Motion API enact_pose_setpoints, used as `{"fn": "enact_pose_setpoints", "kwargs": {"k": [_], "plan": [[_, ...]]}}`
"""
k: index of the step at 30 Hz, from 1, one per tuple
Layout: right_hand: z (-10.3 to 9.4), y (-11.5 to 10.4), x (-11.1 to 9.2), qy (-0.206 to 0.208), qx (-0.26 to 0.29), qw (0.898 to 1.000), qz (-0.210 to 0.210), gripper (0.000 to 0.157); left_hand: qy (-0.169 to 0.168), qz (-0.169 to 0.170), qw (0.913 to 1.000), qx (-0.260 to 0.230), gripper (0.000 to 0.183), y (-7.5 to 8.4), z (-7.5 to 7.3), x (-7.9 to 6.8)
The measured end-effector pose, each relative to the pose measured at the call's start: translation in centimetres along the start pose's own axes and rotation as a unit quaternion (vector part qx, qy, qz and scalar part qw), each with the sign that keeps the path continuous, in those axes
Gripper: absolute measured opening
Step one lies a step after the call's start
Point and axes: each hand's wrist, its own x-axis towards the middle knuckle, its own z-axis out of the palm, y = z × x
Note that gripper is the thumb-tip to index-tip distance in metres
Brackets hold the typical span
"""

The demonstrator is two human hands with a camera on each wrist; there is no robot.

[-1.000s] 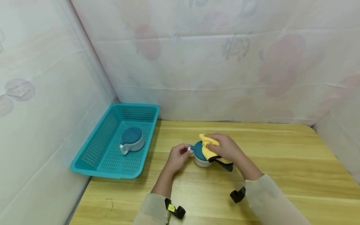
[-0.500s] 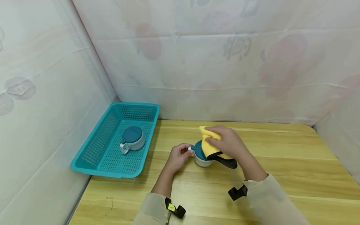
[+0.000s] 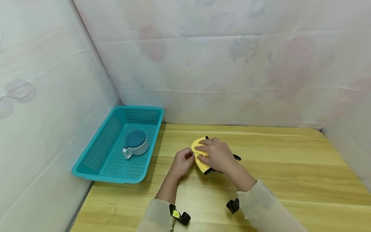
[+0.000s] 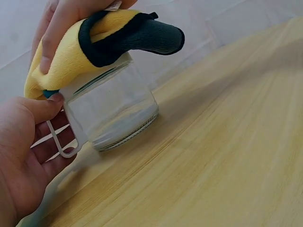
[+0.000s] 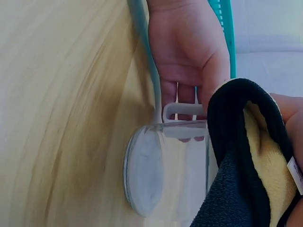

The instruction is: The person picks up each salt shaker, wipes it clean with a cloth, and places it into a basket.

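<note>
A clear glass jar (image 4: 113, 106) with a white handle (image 4: 59, 142) stands on the wooden table, nearly hidden by cloth in the head view. My left hand (image 3: 182, 163) holds that handle, its thumb on top and its fingers behind. A bit of blue lid (image 4: 50, 93) peeks out beside the thumb. My right hand (image 3: 218, 156) grips a yellow cloth (image 3: 200, 162) with a black edge, draped over the jar's top. The cloth's dark grey side (image 5: 227, 194) folds outward in the right wrist view.
To the left, a turquoise plastic basket (image 3: 116, 178) holds a second jar (image 3: 137, 144) with a blue lid and white handle. Printed fabric walls (image 3: 217, 80) rise behind and at the left. The wooden table (image 3: 290, 167) extends to the right.
My right hand has moved left with the cloth, so that it now covers the blue lid that showed before. The left hand stays at the handle.
</note>
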Motion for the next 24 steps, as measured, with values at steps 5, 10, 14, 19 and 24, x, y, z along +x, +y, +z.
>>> {"fn": "enact_pose_setpoints", "kwargs": {"k": [5,10,14,19,24], "plan": [[-0.2,-0.1,-0.7,-0.009,0.016,1.0,0.0,0.033,-0.002,0.006,0.9999,-0.009,0.016,0.0,0.0,-0.1],[-0.5,0.1,-1.4,-0.012,0.024,1.0,0.011,0.032,-0.002,0.004,1.0,-0.009,0.014,-2.4,0.3,0.7],[-0.8,0.8,-2.1,-0.022,0.049,0.998,0.034,0.031,-0.001,0.008,0.9999,-0.011,0.014,-3.4,0.4,1.0],[-0.9,2.0,-3.1,-0.017,0.093,0.994,0.063,0.03,0.001,0.012,0.9998,-0.015,0.016,-3.3,0.4,1.0],[-0.5,2.5,-3.5,-0.01,0.114,0.991,0.07,0.03,0.002,0.007,0.9999,-0.014,0.019,-3.2,0.5,1.0]]}}
